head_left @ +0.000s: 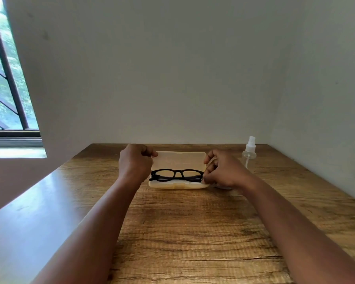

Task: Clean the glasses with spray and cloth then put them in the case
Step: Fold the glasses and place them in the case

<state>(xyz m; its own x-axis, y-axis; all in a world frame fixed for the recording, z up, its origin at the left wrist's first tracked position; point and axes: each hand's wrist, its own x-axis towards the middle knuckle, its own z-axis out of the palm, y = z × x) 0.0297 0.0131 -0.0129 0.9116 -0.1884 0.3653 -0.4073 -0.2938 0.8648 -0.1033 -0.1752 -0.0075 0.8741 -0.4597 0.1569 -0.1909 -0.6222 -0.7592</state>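
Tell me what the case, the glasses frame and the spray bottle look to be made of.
Case: likely translucent, pale yellowish plastic with a matte finish; light shows through the raised lid.
Glasses: black, thick-rimmed frame, probably plastic, faintly glossy.
Spray bottle: clear plastic by the look; its inner tube shows through, with a whitish nozzle.

soft daylight from the window (6, 78) glares on the table (182, 232) (edges warped).
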